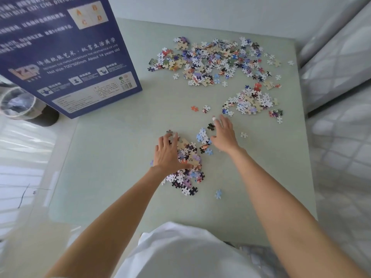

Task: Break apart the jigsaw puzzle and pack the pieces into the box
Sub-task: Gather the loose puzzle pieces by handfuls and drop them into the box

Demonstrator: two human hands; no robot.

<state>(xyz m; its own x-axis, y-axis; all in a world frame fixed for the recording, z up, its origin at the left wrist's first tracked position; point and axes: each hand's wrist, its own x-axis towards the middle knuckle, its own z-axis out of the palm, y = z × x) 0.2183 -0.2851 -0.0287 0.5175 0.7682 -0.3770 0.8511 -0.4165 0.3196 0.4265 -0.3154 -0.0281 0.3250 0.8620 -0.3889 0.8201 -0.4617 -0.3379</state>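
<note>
Loose jigsaw pieces lie on the pale green table (112,157) in three heaps. A near heap (189,169) sits under my left hand (167,155), whose spread fingers rest flat on its left side. My right hand (223,134) reaches over scattered blue and dark pieces (203,136) to the right of that heap, fingers relaxed and holding nothing that I can see. A large heap (212,59) covers the far middle of the table, and a smaller heap (251,102) lies at the right. The blue puzzle box (66,53) stands tilted at the far left.
A bin lined with a plastic bag (18,103) stands on the floor left of the table, partly behind the box. A quilted grey-white bed or sofa (339,81) runs along the table's right edge. Single pieces (218,194) lie near the front.
</note>
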